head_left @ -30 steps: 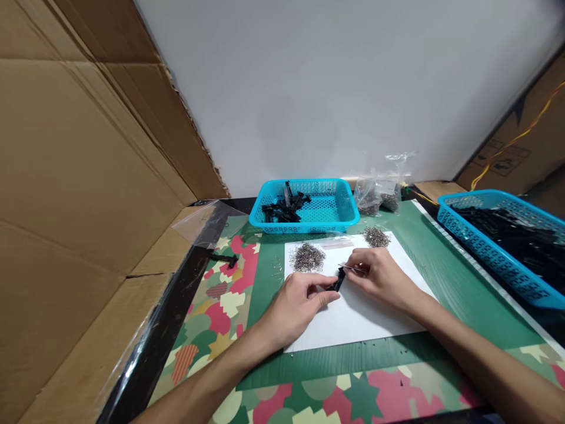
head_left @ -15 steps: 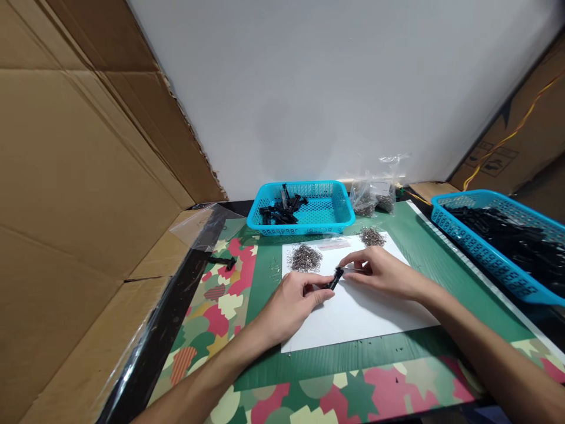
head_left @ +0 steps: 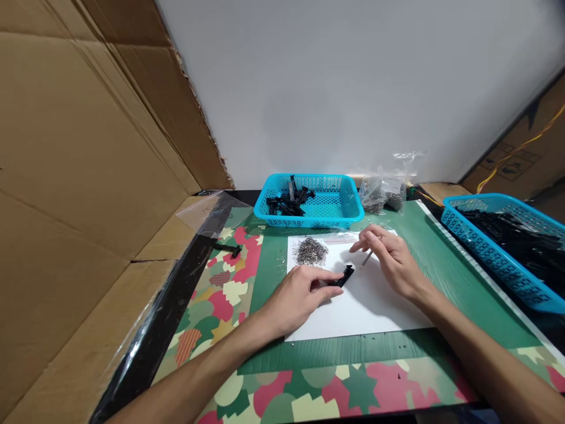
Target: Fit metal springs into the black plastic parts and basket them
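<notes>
Between the thumb and fingers of my left hand (head_left: 304,294) is a small black plastic part (head_left: 346,274), slanting over the white paper sheet (head_left: 366,318). My right hand (head_left: 391,256) is closed around a thin metal tool (head_left: 366,258), which points down toward the paper, apart from the black part. Its exact kind is too small to tell. Behind my left hand lies a pile of small metal pieces (head_left: 311,251), perhaps springs or pins. My right hand covers the place of a second such pile.
A blue basket (head_left: 309,222) with several black parts stands at the back. A fuller blue basket (head_left: 498,268) is at the right. Plastic bags of metal pieces (head_left: 383,193) lean near the wall. A lone black part (head_left: 228,249) lies left, beside a cardboard wall (head_left: 79,147).
My right hand has drawn back and up from the black part, taking the tool away from its end. The left hand still holds the part. The view has shifted slightly.
</notes>
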Tool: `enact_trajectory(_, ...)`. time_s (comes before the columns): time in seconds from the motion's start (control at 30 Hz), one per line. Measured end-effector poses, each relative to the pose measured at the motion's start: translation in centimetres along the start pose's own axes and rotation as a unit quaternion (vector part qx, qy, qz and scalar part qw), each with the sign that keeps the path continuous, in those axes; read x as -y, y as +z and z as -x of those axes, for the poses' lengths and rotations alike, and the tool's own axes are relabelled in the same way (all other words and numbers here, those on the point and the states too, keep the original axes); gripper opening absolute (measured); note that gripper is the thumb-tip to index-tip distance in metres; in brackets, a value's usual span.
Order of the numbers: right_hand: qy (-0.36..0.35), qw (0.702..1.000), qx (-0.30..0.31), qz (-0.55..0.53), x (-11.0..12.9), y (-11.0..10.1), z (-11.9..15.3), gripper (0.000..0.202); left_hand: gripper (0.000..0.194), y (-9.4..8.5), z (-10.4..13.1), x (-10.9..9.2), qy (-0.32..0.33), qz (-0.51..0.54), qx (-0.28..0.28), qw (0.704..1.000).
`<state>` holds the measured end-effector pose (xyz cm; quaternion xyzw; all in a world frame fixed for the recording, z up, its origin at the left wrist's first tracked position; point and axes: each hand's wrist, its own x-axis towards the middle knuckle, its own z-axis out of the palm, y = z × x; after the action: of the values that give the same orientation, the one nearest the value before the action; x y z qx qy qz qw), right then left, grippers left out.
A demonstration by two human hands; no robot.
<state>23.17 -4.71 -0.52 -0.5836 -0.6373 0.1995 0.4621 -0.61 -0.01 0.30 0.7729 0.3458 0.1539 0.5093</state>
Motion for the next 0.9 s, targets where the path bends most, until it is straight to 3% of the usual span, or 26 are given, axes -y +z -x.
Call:
enact_trajectory(0.27, 0.037, 0.999, -0.038, -0.01, -0.9, 1.7, 0.5, 0.065, 0.034, 0.5, 0.0, 0.1, 0.011, -0.017, 0.006, 1.0)
enact_trajectory(0.47, 0.035, 0.999, -0.001, 0.03, -0.9, 2.0, 0.5, 0.068, 0.034, 0.8, -0.2, 0.3, 0.033, -0.008, 0.001, 0.999)
enact_trajectory(0.6, 0.035, 0.999, -0.009, 0.04, -1.0, 1.9, 0.5, 0.067, 0.037, 0.9, -0.3, 0.6, 0.019, 0.001, 0.002, 1.0)
enact_trajectory(0.9, -0.021, 0.997, -0.022, 0.075, -1.0, 1.9, 0.5, 0.063, 0.035, 0.8, -0.4, 0.5, -0.006, -0.004, 0.006, 1.0)
